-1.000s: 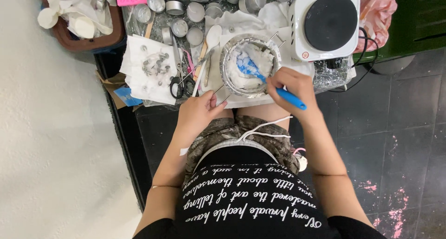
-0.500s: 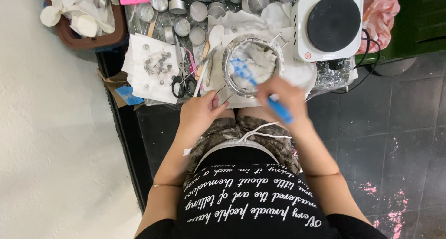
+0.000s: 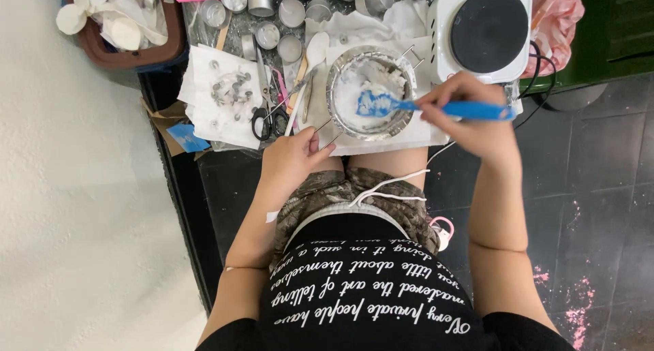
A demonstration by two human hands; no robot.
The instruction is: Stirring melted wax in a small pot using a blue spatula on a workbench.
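I see a cluttered low table (image 3: 381, 143) on dark tile floor, hotplate (image 3: 485, 29) at right. Far tins are cut off by the frame. My right hand (image 3: 470, 116) pinches a blue spatula (image 3: 436, 108), blade in the foil bowl (image 3: 371, 92); my left hand (image 3: 289, 159), fingers curled, grips the bowl's wire handle.

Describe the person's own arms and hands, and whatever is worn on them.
Both arms are bare from the shoulder down; no sleeves reach them. The left hand and right hand wear no gloves, and no rings, watch or bracelet show. A black top with white script lettering covers the torso only.
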